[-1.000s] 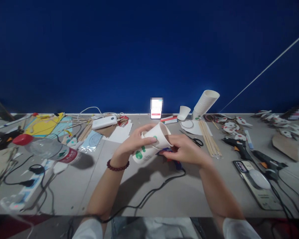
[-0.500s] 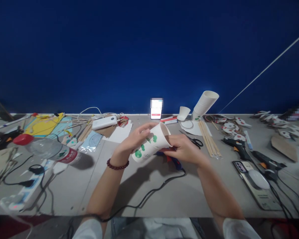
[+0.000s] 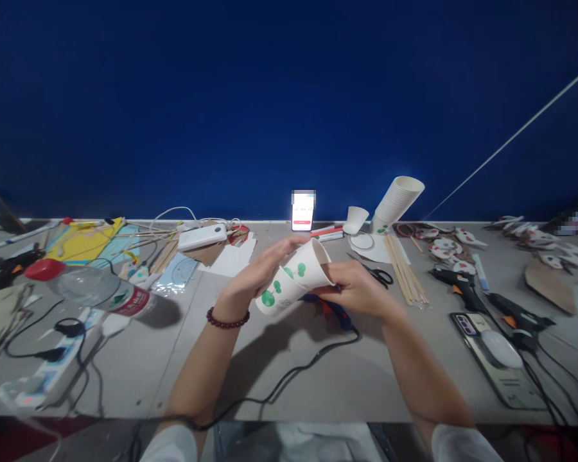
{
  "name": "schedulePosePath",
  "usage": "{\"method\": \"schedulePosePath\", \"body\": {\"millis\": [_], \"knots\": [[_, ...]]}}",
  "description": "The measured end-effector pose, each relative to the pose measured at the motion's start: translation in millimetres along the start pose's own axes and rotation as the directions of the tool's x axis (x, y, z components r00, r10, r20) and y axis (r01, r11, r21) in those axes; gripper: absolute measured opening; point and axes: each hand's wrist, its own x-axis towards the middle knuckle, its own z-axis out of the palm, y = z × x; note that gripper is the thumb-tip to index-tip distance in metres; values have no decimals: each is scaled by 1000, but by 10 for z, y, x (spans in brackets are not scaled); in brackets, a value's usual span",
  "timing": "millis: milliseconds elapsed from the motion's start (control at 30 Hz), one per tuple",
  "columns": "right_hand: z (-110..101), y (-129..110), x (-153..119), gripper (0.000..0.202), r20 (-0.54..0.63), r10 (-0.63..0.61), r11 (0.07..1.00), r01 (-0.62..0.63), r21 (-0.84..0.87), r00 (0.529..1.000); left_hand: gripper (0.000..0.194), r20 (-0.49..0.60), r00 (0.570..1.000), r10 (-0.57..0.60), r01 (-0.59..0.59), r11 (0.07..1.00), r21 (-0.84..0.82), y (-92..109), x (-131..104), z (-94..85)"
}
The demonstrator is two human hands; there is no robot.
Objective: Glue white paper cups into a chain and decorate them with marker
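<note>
A white paper cup (image 3: 293, 277) printed with green leaf shapes is held tilted above the table, its open mouth up and to the right. My left hand (image 3: 264, 266), with a beaded bracelet at the wrist, is wrapped along the cup's far left side. At the mouth, my right hand (image 3: 354, 285) grips the rim, some of its fingers hidden by the cup. Below them on the table lies a blue glue gun (image 3: 340, 316), partly covered by the cup and right hand; its black cord runs toward the front edge. Black scissors (image 3: 379, 276) lie just beyond my right hand.
A stack of paper cups (image 3: 399, 202), a smaller cut cup (image 3: 355, 220), a lit phone (image 3: 302, 212) and wooden sticks (image 3: 407, 273) are at the back. Left are a bottle (image 3: 101, 292) and power strip (image 3: 67, 359); right, black glue guns (image 3: 517, 311) and another phone (image 3: 498, 362).
My left thumb has slid back from the cup's near face, showing more of the leaf print. The cup and my right hand stay nearly in place.
</note>
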Motion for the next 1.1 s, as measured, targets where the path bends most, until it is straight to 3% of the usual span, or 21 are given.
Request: {"method": "schedulePosePath", "body": {"millis": [267, 667, 1100], "knots": [[0, -25, 4, 12, -7, 92, 996, -92, -9, 996, 51, 39, 999, -25, 26, 999, -40, -3, -4, -4], [-34, -56, 6, 14, -19, 53, 999, -53, -1, 998, 50, 58, 998, -27, 34, 991, -130, -34, -16, 26], [-36, -64, 12, 15, -39, 19, 999, -21, -39, 999, 50, 0, 999, -37, 37, 996, -76, -19, -12, 35]]}}
